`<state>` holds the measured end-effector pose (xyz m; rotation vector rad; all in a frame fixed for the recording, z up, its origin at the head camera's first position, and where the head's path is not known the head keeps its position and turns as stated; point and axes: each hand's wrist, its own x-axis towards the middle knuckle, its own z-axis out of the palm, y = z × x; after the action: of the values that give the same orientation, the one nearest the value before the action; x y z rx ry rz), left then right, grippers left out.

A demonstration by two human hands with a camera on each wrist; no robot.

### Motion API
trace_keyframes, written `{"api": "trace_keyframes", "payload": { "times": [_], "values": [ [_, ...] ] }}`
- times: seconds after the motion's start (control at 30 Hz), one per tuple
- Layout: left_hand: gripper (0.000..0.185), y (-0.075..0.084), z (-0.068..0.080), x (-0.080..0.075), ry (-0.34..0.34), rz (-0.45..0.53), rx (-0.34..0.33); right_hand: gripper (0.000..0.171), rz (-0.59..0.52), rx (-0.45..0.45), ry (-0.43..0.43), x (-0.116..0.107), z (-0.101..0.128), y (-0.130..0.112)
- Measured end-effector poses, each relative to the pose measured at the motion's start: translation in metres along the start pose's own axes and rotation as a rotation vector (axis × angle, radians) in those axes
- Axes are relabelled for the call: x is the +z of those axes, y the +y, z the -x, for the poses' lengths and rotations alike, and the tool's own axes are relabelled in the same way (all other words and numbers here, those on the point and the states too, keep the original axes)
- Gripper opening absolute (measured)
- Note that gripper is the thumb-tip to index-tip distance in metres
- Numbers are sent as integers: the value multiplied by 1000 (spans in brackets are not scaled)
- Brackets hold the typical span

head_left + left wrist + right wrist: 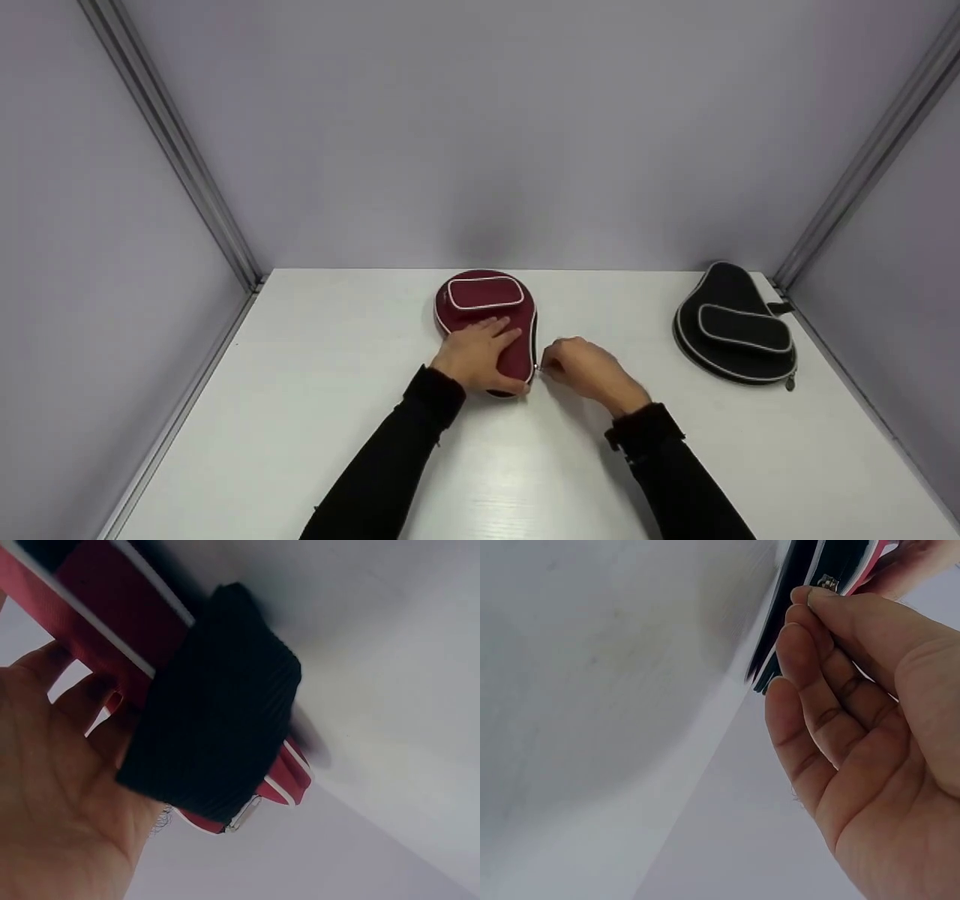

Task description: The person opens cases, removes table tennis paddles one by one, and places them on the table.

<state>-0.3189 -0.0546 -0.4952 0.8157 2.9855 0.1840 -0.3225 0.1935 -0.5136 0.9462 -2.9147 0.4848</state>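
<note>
1. A snagged or derailed zipper is judged the main risk: the right hand (pixel 589 373) pinches the small metal zipper pull (pixel 826 582) at the 3 o'clock edge of the maroon paddle case (pixel 489 324), and a tug off the line of the teeth could jam the slider.
2. A second risk is the case sliding on the smooth white table (pixel 300 420). It is pinned only by the left hand (pixel 478 354), laid flat with fingers spread over the narrow handle end, so a hard pull could drag it sideways.
3. The pull is tiny, and the pinch between thumb and forefinger could slip off it.
4. The case is seen near the table's centre, rounded head toward 12 o'clock and handle end toward 6 o'clock. It is paddle-shaped, of dark red fabric with white piping, and a zipped pocket is sewn onto its head.
5. A black paddle case (pixel 736 325) of similar shape lies well apart at 3 o'clock, untouched.
</note>
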Motion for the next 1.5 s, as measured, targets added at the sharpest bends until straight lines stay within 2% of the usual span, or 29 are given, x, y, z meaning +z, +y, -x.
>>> {"api": "trace_keyframes", "payload": {
  "times": [0.27,0.63,0.93,1.2,1.33,1.5],
  "values": [
    [108,-4,-2,-2,12,-4,-23,7,2,-1,-18,0,-1,-6],
    [108,-10,-6,-3,28,29,-49,9,-2,-66,-36,1,-2,-15],
    [111,-11,-3,-1,-12,69,-67,7,13,18,-12,-1,0,-19],
    [105,-8,3,-2,-1,53,-82,4,27,45,39,-5,2,-18],
    [99,-4,5,-3,-1,-21,-103,5,42,59,70,-5,4,-16],
    [97,4,7,-5,-21,-257,-98,6,65,83,91,-6,6,-13]
  ]
}}
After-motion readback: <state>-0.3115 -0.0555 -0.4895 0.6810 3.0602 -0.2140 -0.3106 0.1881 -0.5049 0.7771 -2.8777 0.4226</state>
